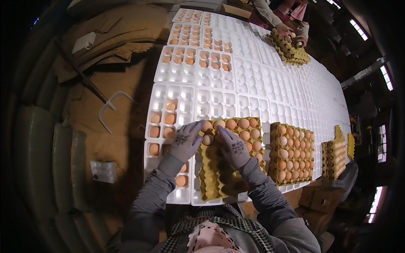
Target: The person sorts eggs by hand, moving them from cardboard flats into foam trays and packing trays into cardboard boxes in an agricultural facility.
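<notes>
Before me lies a yellow-brown pulp egg tray [210, 182], with brown eggs [243, 123] in its far and right cups and bare cups at the near left. My left hand [186, 141], in a pale glove bearing writing, is at the tray's far left corner. Its fingertips touch or nearly touch an egg [207, 126] there. Over the middle of the tray reaches my right hand [234, 147], gloved alike, its fingertips against eggs in the far rows. Whether either hand grips an egg is hidden. White foam egg trays [216, 96] lie under and around, some cups at left holding eggs.
To the right stand a full pulp tray of eggs [295, 153] and a further stack of egg trays [335, 155]. Across the table, another person's hands [286, 33] hold eggs above pulp trays [289, 52]. A white foam piece [103, 171] lies on the floor at left.
</notes>
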Tool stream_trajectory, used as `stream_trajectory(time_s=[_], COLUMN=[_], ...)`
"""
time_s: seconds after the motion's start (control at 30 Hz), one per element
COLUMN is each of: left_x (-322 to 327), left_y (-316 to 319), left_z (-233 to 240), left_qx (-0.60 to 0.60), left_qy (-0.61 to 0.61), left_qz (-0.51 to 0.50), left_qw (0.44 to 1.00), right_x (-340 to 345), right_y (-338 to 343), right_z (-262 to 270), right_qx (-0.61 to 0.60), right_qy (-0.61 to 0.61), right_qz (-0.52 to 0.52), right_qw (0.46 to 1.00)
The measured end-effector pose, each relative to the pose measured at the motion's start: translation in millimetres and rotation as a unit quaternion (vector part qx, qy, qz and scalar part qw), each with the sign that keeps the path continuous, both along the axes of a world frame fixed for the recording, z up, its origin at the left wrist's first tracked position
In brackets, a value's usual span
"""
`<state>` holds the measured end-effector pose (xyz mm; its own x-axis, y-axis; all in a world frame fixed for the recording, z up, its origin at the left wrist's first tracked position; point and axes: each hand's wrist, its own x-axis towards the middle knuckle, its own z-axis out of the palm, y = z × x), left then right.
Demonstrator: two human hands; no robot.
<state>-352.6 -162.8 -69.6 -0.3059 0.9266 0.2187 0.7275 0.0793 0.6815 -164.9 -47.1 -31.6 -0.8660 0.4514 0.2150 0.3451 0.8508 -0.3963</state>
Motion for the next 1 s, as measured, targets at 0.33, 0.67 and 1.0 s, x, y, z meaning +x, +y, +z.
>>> stream_trajectory(time_s=[0.33,0.67,1.0], left_x=[34,4,60], left_y=[11,35,87], left_z=[-16,17,11], left_qx=[0.162,-0.091,-0.163], left_qy=[-0.271,0.059,0.336], left_qz=[0.095,0.027,0.136], left_qw=[0.944,0.994,0.918], right_x=[47,23,-20], right_y=[67,62,74], right_z=[11,39,29], right_qx=[-0.463,-0.158,0.052], right_qy=[0.2,-0.198,-0.181], right_qz=[-0.073,-0.022,-0.045], right_qw=[0.86,0.967,0.981])
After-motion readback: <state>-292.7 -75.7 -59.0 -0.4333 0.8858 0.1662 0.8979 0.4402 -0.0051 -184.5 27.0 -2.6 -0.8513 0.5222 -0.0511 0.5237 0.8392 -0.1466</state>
